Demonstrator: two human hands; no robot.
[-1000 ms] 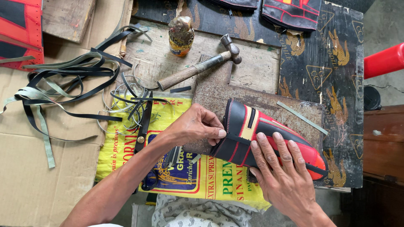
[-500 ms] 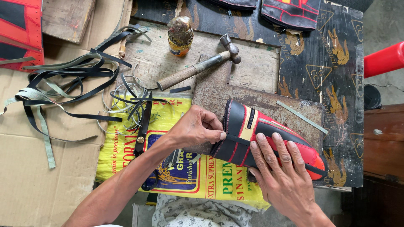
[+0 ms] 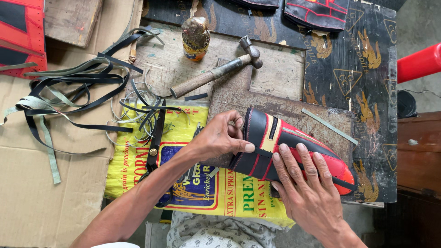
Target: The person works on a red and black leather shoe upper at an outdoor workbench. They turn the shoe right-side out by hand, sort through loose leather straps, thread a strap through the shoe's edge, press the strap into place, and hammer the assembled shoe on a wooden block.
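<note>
I see my left hand (image 3: pixel 220 138) curled at the wide black end of the red and black shoe upper (image 3: pixel 294 149), thumb stretched across a thin black strap (image 3: pixel 259 151) and pinching it down against the panel. My right hand (image 3: pixel 305 183) lies flat and open on the red part of the same upper, 4 fingers spread along its length, pressing rather than gripping. The upper rests across a rusty metal slab (image 3: pixel 285 108) on the wooden workbench (image 3: pixel 275 73), its red tip pointing to the lower right.

Under my left forearm is a yellow printed sack (image 3: pixel 229 197), with black-handled scissors (image 3: pixel 154 147) lying on its left part. A hammer (image 3: pixel 216 73) with a wooden handle lies diagonally above the slab, and a grimy glue tin (image 3: pixel 196 39) stands just beyond it. A tangle of black and pale strips (image 3: pixel 78 98) spreads over the cardboard (image 3: pixel 41 197) on the left. 1 thin grey strip (image 3: pixel 328 126) lies on the slab near the upper's right side. 2 more red and black panels (image 3: pixel 319 11) sit at the top edge.
</note>
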